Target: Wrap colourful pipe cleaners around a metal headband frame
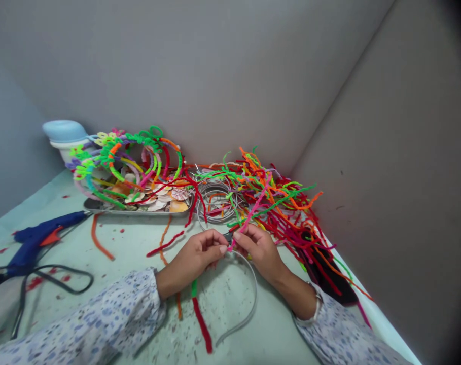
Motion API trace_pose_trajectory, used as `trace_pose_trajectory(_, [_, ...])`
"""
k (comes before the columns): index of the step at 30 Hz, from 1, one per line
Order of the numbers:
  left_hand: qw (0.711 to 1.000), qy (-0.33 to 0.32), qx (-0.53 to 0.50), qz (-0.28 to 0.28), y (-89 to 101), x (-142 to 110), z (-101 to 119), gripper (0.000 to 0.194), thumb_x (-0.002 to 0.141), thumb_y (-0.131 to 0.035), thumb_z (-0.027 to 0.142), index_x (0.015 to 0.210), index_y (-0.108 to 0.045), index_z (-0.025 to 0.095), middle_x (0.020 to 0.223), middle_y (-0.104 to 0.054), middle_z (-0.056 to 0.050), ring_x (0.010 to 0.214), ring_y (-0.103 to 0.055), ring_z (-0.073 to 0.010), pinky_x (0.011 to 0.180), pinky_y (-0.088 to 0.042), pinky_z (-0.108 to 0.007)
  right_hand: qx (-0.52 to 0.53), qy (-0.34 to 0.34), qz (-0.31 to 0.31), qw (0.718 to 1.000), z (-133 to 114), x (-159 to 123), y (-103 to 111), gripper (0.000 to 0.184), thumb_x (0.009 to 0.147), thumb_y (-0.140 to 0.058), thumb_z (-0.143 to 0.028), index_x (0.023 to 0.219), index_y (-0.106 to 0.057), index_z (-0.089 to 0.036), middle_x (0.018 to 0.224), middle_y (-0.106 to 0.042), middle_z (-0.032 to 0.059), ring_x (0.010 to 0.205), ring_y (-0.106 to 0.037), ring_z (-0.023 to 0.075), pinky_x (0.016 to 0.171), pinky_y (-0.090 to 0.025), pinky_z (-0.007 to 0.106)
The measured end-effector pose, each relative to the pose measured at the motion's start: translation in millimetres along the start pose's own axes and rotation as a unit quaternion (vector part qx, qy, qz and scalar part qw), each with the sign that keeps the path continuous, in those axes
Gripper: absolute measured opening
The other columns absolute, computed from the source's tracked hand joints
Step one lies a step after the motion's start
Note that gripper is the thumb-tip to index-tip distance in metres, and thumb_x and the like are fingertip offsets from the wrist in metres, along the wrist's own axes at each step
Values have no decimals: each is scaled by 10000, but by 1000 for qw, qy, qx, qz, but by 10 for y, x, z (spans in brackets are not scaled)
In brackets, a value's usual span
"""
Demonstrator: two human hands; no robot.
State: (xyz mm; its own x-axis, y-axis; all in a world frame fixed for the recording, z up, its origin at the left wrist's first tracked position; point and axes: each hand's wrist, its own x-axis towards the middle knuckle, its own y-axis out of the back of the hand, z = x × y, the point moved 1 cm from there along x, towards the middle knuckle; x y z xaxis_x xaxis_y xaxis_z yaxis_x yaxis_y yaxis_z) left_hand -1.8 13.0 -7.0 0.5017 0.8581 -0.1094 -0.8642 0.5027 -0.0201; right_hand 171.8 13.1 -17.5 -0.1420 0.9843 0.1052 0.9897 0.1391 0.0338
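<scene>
Left hand (200, 253) and right hand (257, 248) both pinching fuzzy pink pipe cleaner (253, 210) at top of thin grey metal headband (249, 299), lying near front of steel tray (139, 209) on tabletop. Pipe cleaner looking light, soft, bendy; headband springy, probably slippery, best gripped near wrapping point.

Just one head-mounted cam here, looking forward and down at the counter (101, 314) from close up, facing a wall corner. Both hands sit low in the middle of the frame.

Pale table (101, 304) bears glue gun (36, 241), tray (139, 209), pipe cleaners (279, 203)
</scene>
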Motion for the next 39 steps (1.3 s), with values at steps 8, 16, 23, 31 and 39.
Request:
trace_pose_trajectory(8, [1000, 9, 11, -1, -10, 27, 6, 177, 830, -568, 294, 911, -561, 137, 615, -454, 53, 523, -381, -72, 490, -302, -193, -9, -9, -10, 1000, -16, 0, -8, 235, 818, -596, -364, 696, -557, -168, 546, -508, -43, 498, -442, 98, 486, -342, 227])
trace_pose_trajectory(16, [996, 34, 84, -4, -28, 9, -5, 243, 881, -480, 371, 809, -545, 148, 560, -392, 63, 499, -343, -78, 475, -260, -199, -32, -14, -21, 999, 3, -6, -23, 238, 822, -586, -357, 679, -540, -173, 553, -470, -49, 504, -398, 95, 486, -318, 228])
trace_pose_trajectory(23, [995, 29, 94, -10, -23, -16, 30, 218, 846, -530, 350, 831, -589, 140, 587, -404, 63, 510, -310, -75, 490, -246, -202, -51, -6, -25, 998, -2, 4, -26, 239, 826, -574, -343, 661, -523, -178, 552, -441, -56, 513, -385, 96, 496, -315, 228])
trace_pose_trajectory(31, [997, 30, 69, -13, -27, -13, 49, 207, 825, -544, 340, 790, -580, 140, 603, -421, 55, 534, -334, -81, 501, -259, -205, -52, -12, -29, 998, -20, -7, -42, 232, 823, -573, -346, 670, -531, -177, 552, -454, -54, 514, -395, 100, 497, -319, 231])
trace_pose_trajectory(39, [997, 66, 23, -19, -22, 19, 25, 218, 801, -535, 358, 717, -514, 158, 534, -329, 75, 466, -258, -72, 439, -184, -218, -25, -19, -32, 999, -25, -9, -58, 245, 819, -590, -358, 666, -538, -174, 553, -462, -52, 511, -383, 96, 490, -307, 231])
